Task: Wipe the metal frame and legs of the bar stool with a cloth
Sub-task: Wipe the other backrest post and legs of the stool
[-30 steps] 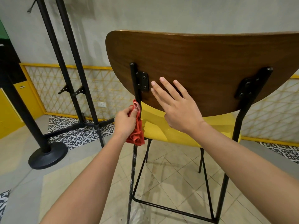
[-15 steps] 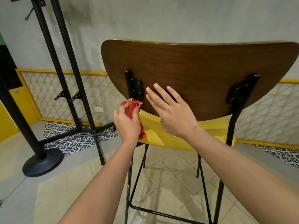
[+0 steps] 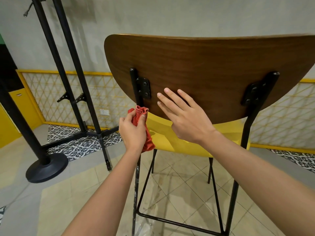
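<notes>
The floor (image 3: 179, 193) has beige tiles laid diagonally, a grey area at the left, and a band of black-and-white patterned tiles (image 3: 81, 143) along the wall. The bar stool (image 3: 204, 74) stands on the beige tiles on thin black legs. To its left stand a black round base (image 3: 46, 169) carrying a pole and a black two-pole stand (image 3: 102, 133). Clear plastic (image 3: 144, 225) lies by the stool's near left leg.

I can't see the backrest (image 3: 204, 65) right end past the view's edge, left post (image 3: 134, 82) partly behind my left hand (image 3: 132, 132) and the cloth (image 3: 141, 114), near legs (image 3: 135, 193) cut off below, seat (image 3: 170, 133) mostly hidden behind backrest.
</notes>
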Demonstrator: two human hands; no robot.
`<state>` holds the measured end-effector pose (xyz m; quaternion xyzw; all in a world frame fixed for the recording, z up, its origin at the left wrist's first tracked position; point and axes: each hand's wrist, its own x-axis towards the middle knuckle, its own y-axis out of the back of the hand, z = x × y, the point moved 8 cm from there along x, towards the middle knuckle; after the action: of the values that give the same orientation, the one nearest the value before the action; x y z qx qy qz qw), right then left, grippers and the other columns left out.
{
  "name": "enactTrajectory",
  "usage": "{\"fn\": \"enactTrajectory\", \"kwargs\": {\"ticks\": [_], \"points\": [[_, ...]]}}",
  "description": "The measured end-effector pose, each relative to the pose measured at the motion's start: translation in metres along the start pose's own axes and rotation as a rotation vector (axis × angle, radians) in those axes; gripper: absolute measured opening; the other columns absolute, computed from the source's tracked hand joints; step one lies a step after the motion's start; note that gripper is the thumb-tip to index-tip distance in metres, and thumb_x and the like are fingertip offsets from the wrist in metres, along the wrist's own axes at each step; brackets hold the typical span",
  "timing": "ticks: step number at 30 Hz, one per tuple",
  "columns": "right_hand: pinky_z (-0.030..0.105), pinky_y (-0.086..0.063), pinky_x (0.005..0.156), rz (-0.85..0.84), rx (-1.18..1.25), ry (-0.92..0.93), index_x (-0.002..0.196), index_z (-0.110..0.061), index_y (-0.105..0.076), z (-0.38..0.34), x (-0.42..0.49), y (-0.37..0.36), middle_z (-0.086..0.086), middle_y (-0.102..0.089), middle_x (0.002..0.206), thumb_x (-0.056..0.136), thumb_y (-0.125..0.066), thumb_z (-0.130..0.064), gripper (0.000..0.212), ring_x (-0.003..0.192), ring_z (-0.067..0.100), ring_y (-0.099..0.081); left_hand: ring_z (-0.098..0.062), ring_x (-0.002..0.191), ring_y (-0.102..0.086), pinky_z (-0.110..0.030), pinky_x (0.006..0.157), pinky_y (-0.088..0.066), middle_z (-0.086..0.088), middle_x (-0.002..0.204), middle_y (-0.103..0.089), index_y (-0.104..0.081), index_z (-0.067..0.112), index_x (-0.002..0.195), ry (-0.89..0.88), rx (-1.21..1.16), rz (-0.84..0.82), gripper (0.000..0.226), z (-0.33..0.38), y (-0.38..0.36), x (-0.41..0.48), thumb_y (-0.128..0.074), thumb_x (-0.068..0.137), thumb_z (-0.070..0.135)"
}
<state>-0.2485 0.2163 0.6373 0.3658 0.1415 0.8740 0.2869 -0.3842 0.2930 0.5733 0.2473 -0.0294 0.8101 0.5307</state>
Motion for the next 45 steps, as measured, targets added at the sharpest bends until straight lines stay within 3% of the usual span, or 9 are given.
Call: {"fn": "enactTrajectory", "kwargs": {"ticks": [4,8,16,23,26,30,36,41,45], "points": [[0.044,-0.008,0.115,0.006,-0.011,-0.015,0.140,-0.005,-0.041,0.000,0.000,0.000,0.012,-0.032,0.151,0.082,-0.048,-0.018,0.060,0.142,0.030,-0.025,-0.012,0.104,-0.053,-0.024,0.093,-0.039,-0.003,0.113,-0.057,-0.060,0.016,0.125,0.032,-0.033,-0.273,0.034,-0.022,-0.008,0.007,-0.049,0.098,0.033],[0.044,-0.006,0.115,0.005,-0.020,-0.037,0.142,-0.006,-0.039,-0.003,0.000,-0.004,0.012,-0.030,0.152,0.081,-0.048,-0.019,0.063,0.142,0.031,-0.021,-0.027,0.093,-0.067,-0.046,0.094,-0.049,-0.004,0.095,-0.072,-0.070,0.032,0.087,0.204,-0.140,-0.492,0.024,-0.042,-0.011,0.015,-0.048,0.097,0.033],[0.044,-0.004,0.116,-0.002,-0.013,-0.034,0.145,-0.006,-0.032,-0.005,-0.003,-0.009,0.012,-0.025,0.154,0.083,-0.049,-0.018,0.066,0.143,0.030,-0.014,-0.028,0.075,-0.068,-0.039,0.076,-0.054,-0.010,0.084,-0.070,-0.067,0.023,0.101,0.136,0.144,-0.753,0.027,-0.049,-0.010,0.024,-0.045,0.098,0.039],[0.043,-0.002,0.116,0.018,-0.010,-0.065,0.147,-0.006,-0.028,-0.008,-0.006,-0.012,0.010,-0.023,0.155,0.082,-0.049,-0.016,0.069,0.144,0.029,-0.014,-0.019,0.059,-0.061,-0.023,0.055,-0.050,-0.006,0.069,-0.064,-0.066,0.014,0.089,0.186,0.099,-0.736,0.031,-0.061,-0.014,0.017,-0.045,0.099,0.035],[0.043,-0.002,0.116,0.026,-0.007,-0.065,0.147,-0.006,-0.028,-0.008,-0.006,-0.012,0.010,-0.023,0.155,0.082,-0.049,-0.015,0.069,0.144,0.029,-0.016,-0.020,0.060,-0.064,-0.026,0.058,-0.051,-0.008,0.072,-0.067,-0.068,0.019,0.091,0.237,0.123,-0.772,0.027,-0.066,-0.009,0.013,-0.047,0.098,0.034],[0.043,-0.001,0.116,0.032,-0.010,-0.065,0.147,-0.006,-0.028,-0.008,-0.006,-0.012,0.011,-0.023,0.155,0.081,-0.049,-0.014,0.069,0.143,0.029,-0.013,-0.022,0.063,-0.063,-0.033,0.065,-0.052,-0.010,0.074,-0.067,-0.068,0.008,0.093,0.280,-0.203,-0.603,0.031,-0.048,-0.012,0.022,-0.050,0.097,0.033],[0.045,-0.003,0.115,0.012,-0.028,-0.073,0.146,-0.006,-0.030,-0.011,-0.006,-0.010,0.011,-0.024,0.155,0.082,-0.049,-0.017,0.068,0.143,0.030,-0.019,-0.018,0.056,-0.064,-0.029,0.058,-0.051,-0.005,0.068,-0.067,-0.069,0.018,0.090,0.239,0.017,-0.658,0.028,-0.052,-0.007,0.017,-0.049,0.097,0.036],[0.047,-0.002,0.115,-0.037,-0.031,-0.081,0.146,-0.006,-0.030,-0.014,-0.005,-0.013,0.011,-0.025,0.155,0.081,-0.049,-0.017,0.068,0.143,0.031,-0.015,-0.022,0.079,-0.066,-0.037,0.081,-0.053,-0.003,0.083,-0.069,-0.069,0.019,0.102,0.150,-0.101,-0.470,0.025,-0.042,-0.010,0.012,-0.050,0.097,0.035],[0.048,-0.004,0.115,-0.075,-0.026,-0.063,0.144,-0.006,-0.033,-0.017,-0.004,-0.015,0.011,-0.027,0.154,0.083,-0.042,-0.019,0.064,0.143,0.031,-0.017,-0.025,0.089,-0.067,-0.042,0.087,-0.053,-0.004,0.090,-0.070,-0.070,0.019,0.110,0.153,-0.042,-0.485,0.029,-0.051,-0.006,0.014,-0.054,0.094,0.038]]}}
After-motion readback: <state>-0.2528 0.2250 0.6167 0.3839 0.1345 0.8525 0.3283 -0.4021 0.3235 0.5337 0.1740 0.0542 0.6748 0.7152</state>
